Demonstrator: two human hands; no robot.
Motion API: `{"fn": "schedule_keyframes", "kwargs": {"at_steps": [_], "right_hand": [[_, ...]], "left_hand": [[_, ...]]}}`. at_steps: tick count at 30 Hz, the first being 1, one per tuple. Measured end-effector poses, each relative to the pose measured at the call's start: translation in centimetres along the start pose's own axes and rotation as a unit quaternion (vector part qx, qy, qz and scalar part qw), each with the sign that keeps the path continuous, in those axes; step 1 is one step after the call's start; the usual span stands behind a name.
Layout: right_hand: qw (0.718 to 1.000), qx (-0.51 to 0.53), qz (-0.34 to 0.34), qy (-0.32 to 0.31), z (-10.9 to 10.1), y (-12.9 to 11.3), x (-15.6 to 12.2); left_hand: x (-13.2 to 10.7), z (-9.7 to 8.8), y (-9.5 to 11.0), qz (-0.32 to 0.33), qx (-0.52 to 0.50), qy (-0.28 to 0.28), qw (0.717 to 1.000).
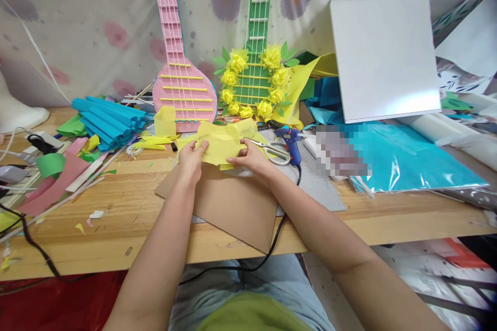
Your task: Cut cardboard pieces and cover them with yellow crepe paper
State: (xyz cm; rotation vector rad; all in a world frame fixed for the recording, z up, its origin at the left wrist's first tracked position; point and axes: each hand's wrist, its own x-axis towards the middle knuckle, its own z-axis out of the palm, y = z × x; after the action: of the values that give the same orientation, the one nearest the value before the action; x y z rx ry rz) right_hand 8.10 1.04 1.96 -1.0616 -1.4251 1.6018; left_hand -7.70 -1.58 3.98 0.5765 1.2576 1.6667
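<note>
Between my two hands is a piece of yellow crepe paper [220, 146], held up over a brown cardboard sheet [236, 201]. My left hand [191, 160] pinches its left edge, thumb on top. At its lower right edge, the fingers and thumb of my right hand [248, 156] are closed on it. More yellow paper [248, 126] lies just behind. Scissors [276, 151] with pale handles rest right of my right hand, and a blue glue gun [290, 144] stands beside them, its black cord running down over the table edge.
A pink paper lute-like instrument [185, 90] and a green one with yellow paper flowers [252, 80] lean at the back. Blue crepe paper [108, 121] and coloured scraps [58, 170] lie left. A white board [386, 57] and blue wrapped sheets [407, 158] occupy the right.
</note>
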Motion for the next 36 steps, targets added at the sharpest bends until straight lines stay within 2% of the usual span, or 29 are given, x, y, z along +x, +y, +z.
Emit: {"fn": "schedule_keyframes", "kwargs": {"at_steps": [7, 15, 18, 22, 28, 33, 36], "right_hand": [[1.000, -0.012, -0.016, 0.017, -0.3, 0.1, 0.2], [0.999, 0.024, -0.033, -0.002, -0.1, 0.3, 0.0], [0.997, 0.047, -0.048, 0.024, 0.1, 0.6, 0.3], [0.997, 0.023, -0.047, 0.055, 0.1, 0.8, 0.6], [0.997, 0.023, -0.031, 0.062, 0.0, 0.4, 0.4], [0.997, 0.033, -0.026, 0.058, -0.1, 0.0, 0.0], [0.998, 0.038, -0.023, 0.040, -0.5, -0.3, -0.2]], "left_hand": [[-0.7, 0.2, -0.6, -0.055, 0.063, -0.105, 0.991], [-1.0, 0.7, -2.1, 0.023, 0.089, -0.070, 0.993], [-1.1, 0.7, -1.7, -0.005, 0.085, -0.080, 0.993], [-1.2, 0.6, -1.3, -0.052, 0.061, -0.108, 0.991], [-0.9, 0.5, -1.8, -0.037, 0.073, -0.102, 0.991], [-0.8, 0.4, -1.3, -0.055, 0.086, -0.117, 0.988], [-0.4, 0.3, -1.1, -0.052, 0.050, -0.072, 0.995]]}}
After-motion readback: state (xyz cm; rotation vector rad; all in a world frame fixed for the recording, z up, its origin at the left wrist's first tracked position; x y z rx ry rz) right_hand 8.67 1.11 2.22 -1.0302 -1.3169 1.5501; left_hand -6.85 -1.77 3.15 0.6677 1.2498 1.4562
